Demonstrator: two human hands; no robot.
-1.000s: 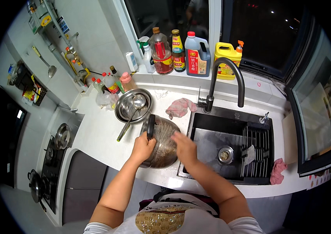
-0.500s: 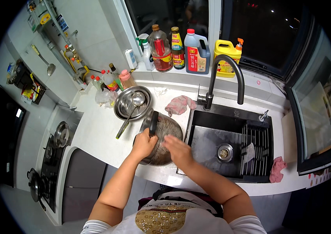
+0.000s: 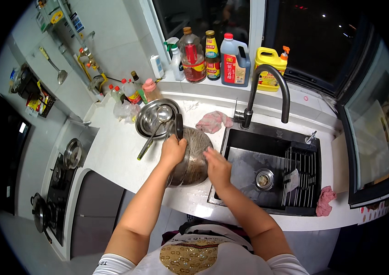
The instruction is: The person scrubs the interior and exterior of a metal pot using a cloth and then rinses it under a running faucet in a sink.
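A steel pot (image 3: 194,160) with a black handle (image 3: 179,126) is tipped up on the white counter, left of the sink. Brownish stains and scratch-like streaks cover its broad, rounded surface. My left hand (image 3: 173,151) is closed around the handle area. At the pot's right edge, my right hand (image 3: 218,167) presses bent fingers to the metal. Whatever those fingers may hold is hidden. Behind the pot, a steel bowl (image 3: 146,120) holds a ladle (image 3: 163,114), its dark handle sticking out toward me.
The black sink (image 3: 244,160) with a dark faucet (image 3: 286,98) and drying rack (image 3: 300,178) lies to the right. A pink cloth (image 3: 213,122) rests behind the pot; another cloth (image 3: 326,200) lies right of the sink. Bottles (image 3: 234,62) line the sill. A gas stove (image 3: 58,201) is at left.
The pot has tilted more upright, its handle shifting away from me. My right hand has moved from the middle of the stained surface to its right edge.
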